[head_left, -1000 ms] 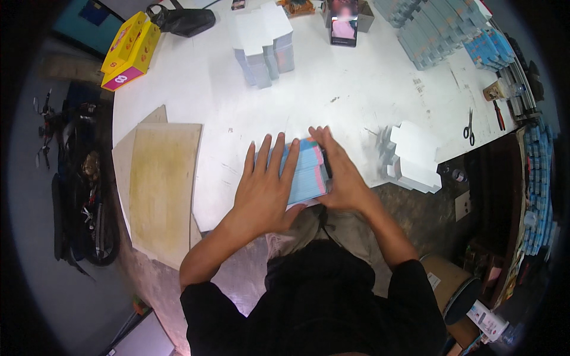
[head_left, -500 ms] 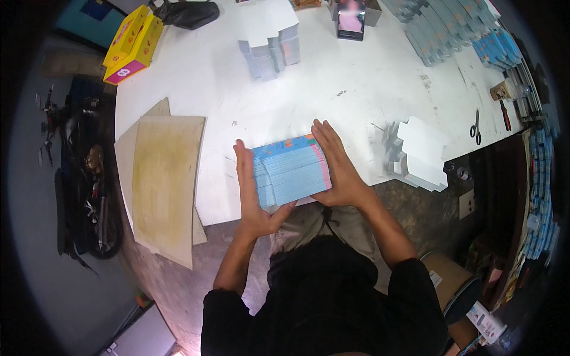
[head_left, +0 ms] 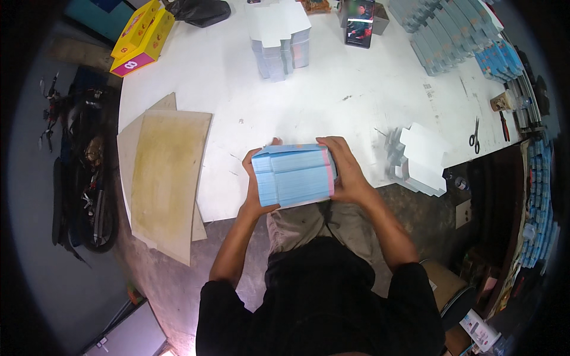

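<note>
A thick stack of flat blue printed card pieces (head_left: 297, 175), pink along its right edge, is held between my two hands at the table's near edge. My left hand (head_left: 254, 187) grips its left end, with the thumb at the near side and the fingers round the far side. At the right end, my right hand (head_left: 350, 172) is closed against the pink edge, its fingers reaching over the far corner. The stack is tilted so its layered edges face up. Parts of the fingers are hidden behind it.
On the white table (head_left: 237, 142) lie flat boards (head_left: 169, 178) at left, die-cut white card stacks (head_left: 279, 29) (head_left: 418, 157), scissors (head_left: 475, 136) and a propped phone (head_left: 360, 26). Yellow boxes (head_left: 142, 38) stand far left. Grey-blue stacks (head_left: 454, 35) fill the far right.
The stack has turned so that more of its layered edges and less of its printed face show. My left fingers have wrapped round its far side. The view has shifted slightly; the phone picture differs.
</note>
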Demonstrator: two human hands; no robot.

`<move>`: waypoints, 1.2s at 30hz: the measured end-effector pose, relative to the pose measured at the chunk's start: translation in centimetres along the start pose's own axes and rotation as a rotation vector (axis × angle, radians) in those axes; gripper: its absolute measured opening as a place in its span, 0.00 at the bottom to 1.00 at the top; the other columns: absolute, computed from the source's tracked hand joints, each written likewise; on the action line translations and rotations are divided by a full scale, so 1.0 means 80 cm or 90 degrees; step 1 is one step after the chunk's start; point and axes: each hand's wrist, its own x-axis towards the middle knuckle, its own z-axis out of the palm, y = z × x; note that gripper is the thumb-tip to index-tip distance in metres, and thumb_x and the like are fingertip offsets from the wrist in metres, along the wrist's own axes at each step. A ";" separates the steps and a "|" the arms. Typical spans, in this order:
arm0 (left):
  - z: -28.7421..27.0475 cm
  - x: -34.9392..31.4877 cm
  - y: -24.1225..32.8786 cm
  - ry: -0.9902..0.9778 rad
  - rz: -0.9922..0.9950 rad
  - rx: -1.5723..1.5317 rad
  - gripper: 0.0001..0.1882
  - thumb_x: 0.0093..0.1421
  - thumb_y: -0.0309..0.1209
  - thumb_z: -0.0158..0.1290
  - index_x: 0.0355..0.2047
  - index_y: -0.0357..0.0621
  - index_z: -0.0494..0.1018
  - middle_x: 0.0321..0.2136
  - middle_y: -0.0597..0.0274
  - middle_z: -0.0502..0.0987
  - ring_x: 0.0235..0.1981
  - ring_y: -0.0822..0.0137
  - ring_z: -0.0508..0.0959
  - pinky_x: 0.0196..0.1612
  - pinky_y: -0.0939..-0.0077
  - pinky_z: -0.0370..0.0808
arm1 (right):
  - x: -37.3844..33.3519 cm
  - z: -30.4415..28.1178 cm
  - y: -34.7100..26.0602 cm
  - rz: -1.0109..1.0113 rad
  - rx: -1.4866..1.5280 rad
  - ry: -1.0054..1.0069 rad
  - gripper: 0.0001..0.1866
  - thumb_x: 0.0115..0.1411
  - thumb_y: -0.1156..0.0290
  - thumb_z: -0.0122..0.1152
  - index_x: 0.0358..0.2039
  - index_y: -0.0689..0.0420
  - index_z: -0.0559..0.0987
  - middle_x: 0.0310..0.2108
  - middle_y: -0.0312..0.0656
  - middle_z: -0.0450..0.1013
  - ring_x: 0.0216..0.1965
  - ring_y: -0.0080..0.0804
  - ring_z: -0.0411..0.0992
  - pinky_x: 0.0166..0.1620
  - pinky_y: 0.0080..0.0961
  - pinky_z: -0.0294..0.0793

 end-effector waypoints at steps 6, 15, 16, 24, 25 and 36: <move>0.012 -0.001 -0.002 0.036 -0.213 -0.132 0.69 0.51 0.38 0.74 0.75 0.39 0.31 0.68 0.37 0.61 0.70 0.45 0.62 0.76 0.52 0.51 | 0.014 -0.028 -0.009 -0.025 -0.024 -0.018 0.54 0.43 0.82 0.71 0.73 0.56 0.59 0.67 0.56 0.61 0.71 0.59 0.56 0.71 0.45 0.61; 0.017 0.003 0.017 -0.065 -0.101 0.186 0.49 0.56 0.31 0.63 0.74 0.39 0.53 0.76 0.32 0.39 0.78 0.39 0.34 0.77 0.51 0.38 | 0.008 -0.009 -0.017 0.027 -0.026 0.007 0.59 0.43 0.79 0.67 0.76 0.59 0.50 0.77 0.57 0.45 0.78 0.61 0.39 0.77 0.50 0.48; 0.016 -0.001 0.011 -0.073 -0.083 0.187 0.49 0.56 0.31 0.64 0.74 0.40 0.53 0.76 0.31 0.39 0.78 0.39 0.34 0.77 0.50 0.39 | 0.006 -0.008 -0.015 0.024 -0.020 0.001 0.59 0.43 0.79 0.66 0.76 0.59 0.49 0.77 0.57 0.44 0.78 0.61 0.39 0.77 0.50 0.47; 0.017 -0.017 -0.011 -0.137 -0.083 0.328 0.41 0.55 0.35 0.65 0.69 0.43 0.65 0.74 0.33 0.51 0.77 0.41 0.47 0.74 0.48 0.50 | -0.007 -0.006 -0.008 0.004 -0.022 0.013 0.56 0.45 0.84 0.60 0.76 0.59 0.50 0.78 0.56 0.43 0.78 0.61 0.38 0.77 0.50 0.47; 0.013 -0.021 -0.015 -0.147 -0.107 0.318 0.40 0.55 0.36 0.65 0.68 0.44 0.66 0.73 0.35 0.54 0.75 0.42 0.51 0.74 0.47 0.51 | -0.006 -0.012 -0.010 0.022 -0.022 -0.017 0.56 0.45 0.86 0.59 0.76 0.58 0.50 0.78 0.55 0.43 0.78 0.60 0.38 0.77 0.49 0.48; 0.012 -0.014 -0.010 -0.062 -0.042 0.273 0.35 0.60 0.46 0.62 0.62 0.42 0.69 0.60 0.49 0.70 0.67 0.48 0.65 0.72 0.44 0.52 | -0.008 -0.020 -0.012 0.042 -0.045 -0.032 0.57 0.45 0.86 0.70 0.76 0.55 0.54 0.74 0.55 0.52 0.75 0.57 0.52 0.73 0.42 0.61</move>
